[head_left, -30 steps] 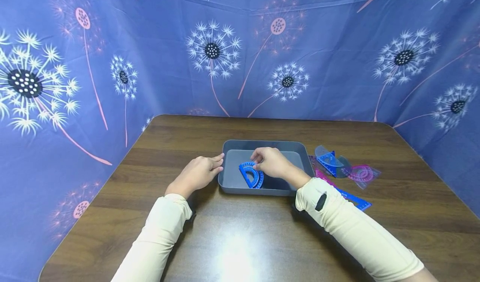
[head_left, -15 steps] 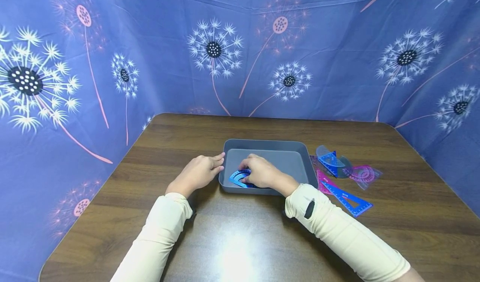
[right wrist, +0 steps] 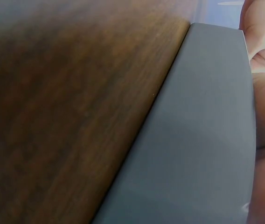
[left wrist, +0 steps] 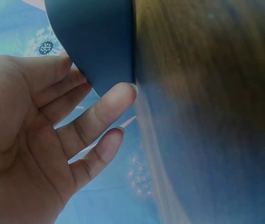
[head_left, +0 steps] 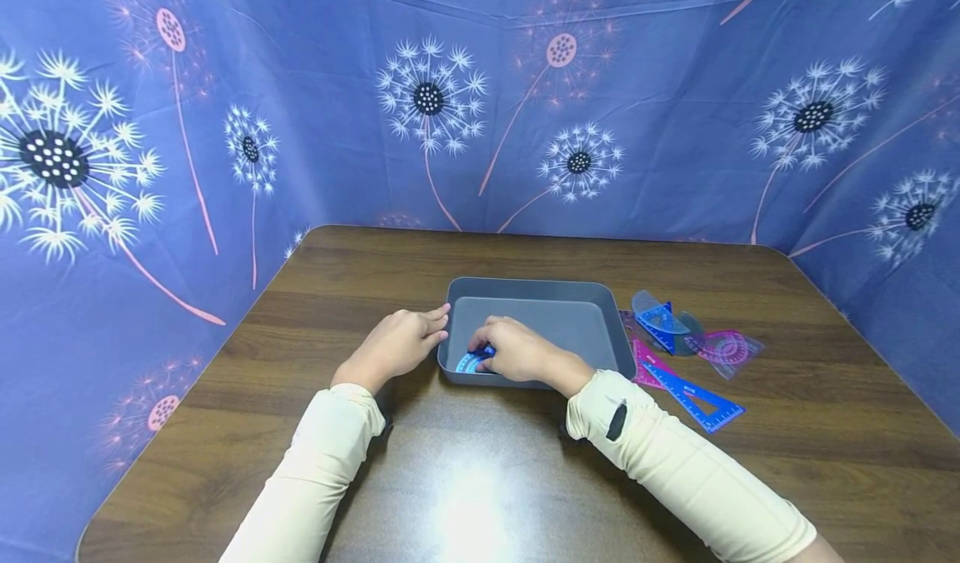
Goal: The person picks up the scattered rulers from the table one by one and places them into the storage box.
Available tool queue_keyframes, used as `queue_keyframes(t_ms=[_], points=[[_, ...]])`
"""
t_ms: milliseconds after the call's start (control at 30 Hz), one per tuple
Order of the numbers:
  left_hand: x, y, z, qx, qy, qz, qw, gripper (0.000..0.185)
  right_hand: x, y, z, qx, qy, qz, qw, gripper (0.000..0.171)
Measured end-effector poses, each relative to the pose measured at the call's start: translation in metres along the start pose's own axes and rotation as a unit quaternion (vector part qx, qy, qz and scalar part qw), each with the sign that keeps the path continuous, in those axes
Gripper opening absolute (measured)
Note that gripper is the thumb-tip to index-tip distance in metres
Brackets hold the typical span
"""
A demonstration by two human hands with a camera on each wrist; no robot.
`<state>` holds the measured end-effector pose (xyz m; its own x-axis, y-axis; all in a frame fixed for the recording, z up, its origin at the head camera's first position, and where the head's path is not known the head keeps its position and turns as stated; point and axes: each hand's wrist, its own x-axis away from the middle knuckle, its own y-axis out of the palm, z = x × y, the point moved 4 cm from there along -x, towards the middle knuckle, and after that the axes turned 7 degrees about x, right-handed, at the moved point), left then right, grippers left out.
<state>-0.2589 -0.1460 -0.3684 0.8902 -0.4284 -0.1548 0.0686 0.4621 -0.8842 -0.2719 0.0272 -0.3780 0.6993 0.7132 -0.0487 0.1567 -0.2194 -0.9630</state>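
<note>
The blue protractor (head_left: 471,360) I pinched lay low in the near-left corner of the grey tray (head_left: 540,290).

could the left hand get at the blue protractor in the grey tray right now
Probably yes. The left hand rests open against the tray at its left wall, and the protractor lies just inside that corner. Only the low wall and the right hand holding it stand between.

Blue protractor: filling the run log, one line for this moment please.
right hand: holds blue protractor in grey tray | left hand: open, touches tray wall
</note>
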Motion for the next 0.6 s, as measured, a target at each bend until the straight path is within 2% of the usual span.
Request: queue_keyframes(t_ms=[200,400,600], points=[[0.000,0.000,0.000,0.000,-0.005,-0.002,1.0000,0.036,0.000,0.001,0.002,-0.008,-0.004,0.000,1.000,0.021],[0.000,0.000,0.000,-0.004,-0.007,-0.007,0.9999,0.038,0.007,-0.006,0.009,-0.041,0.008,0.017,0.999,0.023],[0.001,0.000,0.000,-0.006,0.015,0.000,0.9999,0.037,0.023,-0.014,0.017,-0.070,0.027,0.052,0.996,0.025]])
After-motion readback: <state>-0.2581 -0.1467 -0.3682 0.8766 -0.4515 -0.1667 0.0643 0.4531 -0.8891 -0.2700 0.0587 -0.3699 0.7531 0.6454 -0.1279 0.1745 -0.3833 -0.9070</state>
